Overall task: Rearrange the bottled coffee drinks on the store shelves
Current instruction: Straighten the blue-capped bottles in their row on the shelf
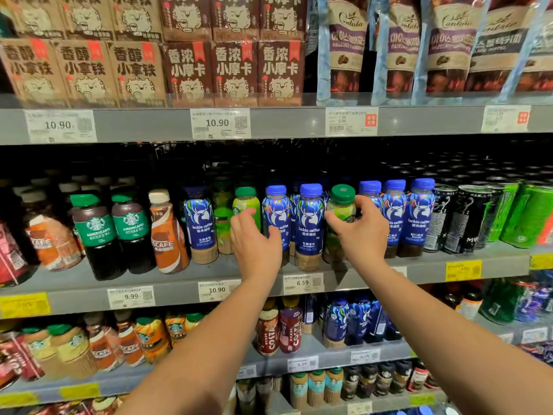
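On the middle shelf (89,283) stands a row of bottled coffee drinks. My right hand (359,232) grips a green-capped bottle with a pale green label (342,202), which stands among blue luckin coffee bottles (309,223). My left hand (254,238) reaches between another green-capped bottle (247,202) and a blue luckin bottle (276,211), fingers curled around the blue one's lower body. More blue bottles (419,211) stand to the right and one (200,223) to the left.
Dark Starbucks Americano bottles (95,232) and an orange Nescafe bottle (166,232) stand at the left, black and green cans (478,217) at the right. Boxed coffee (185,64) and pouches (347,43) fill the shelf above. Lower shelves hold more bottles (278,330).
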